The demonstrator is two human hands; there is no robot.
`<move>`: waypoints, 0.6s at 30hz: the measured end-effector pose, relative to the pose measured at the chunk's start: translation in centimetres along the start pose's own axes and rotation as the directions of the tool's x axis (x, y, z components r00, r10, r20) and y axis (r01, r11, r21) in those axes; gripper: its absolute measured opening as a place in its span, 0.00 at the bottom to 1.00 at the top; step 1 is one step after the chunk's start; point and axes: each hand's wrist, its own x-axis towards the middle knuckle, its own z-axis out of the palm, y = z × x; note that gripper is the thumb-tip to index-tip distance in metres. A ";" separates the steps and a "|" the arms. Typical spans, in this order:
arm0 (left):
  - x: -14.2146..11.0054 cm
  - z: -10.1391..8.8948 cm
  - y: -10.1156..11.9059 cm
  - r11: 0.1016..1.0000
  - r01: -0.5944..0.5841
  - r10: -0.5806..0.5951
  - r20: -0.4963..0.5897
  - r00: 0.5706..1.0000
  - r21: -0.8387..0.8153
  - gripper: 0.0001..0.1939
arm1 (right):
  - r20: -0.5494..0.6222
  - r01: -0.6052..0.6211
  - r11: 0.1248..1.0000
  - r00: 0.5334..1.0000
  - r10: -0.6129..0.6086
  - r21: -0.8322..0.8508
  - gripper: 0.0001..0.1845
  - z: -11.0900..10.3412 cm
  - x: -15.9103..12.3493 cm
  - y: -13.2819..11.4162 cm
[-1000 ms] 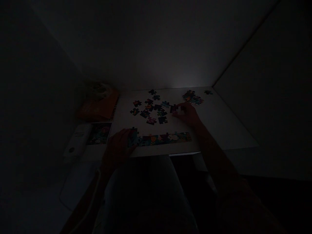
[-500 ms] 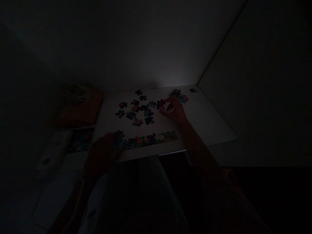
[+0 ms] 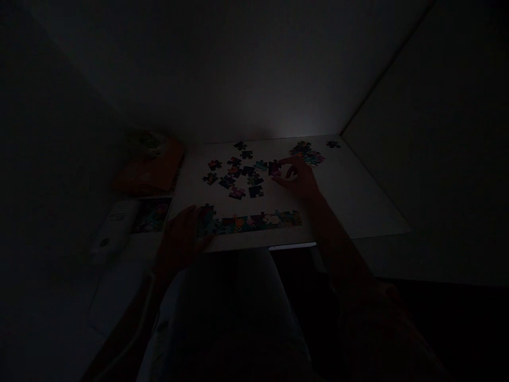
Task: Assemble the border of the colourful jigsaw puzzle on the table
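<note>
from here i make out one orange packet (image 3: 153,175) and one picture card (image 3: 151,215) at far left. my left hand (image 3: 180,237) lies at the left end of one joined strip (image 3: 250,222); finger and thumb are spread, and i can't tell if they press. twelve loose pieces (image 3: 237,193) lie beyond it on the tabletop (image 3: 353,207). my right hand (image 3: 301,178) has its grip pinched on one puzzle piece (image 3: 273,169), just right of those, slightly farther from the strip than a second ago. past it: one pile (image 3: 310,155), one lone piece (image 3: 333,144).
</note>
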 end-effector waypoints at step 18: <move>-0.1 0.4 -0.3 0.998 0.014 -0.015 -0.014 1.000 -0.056 0.38 | -0.056 0.036 0.999 0.998 -0.038 -0.034 0.38 0.3 0.0 1.0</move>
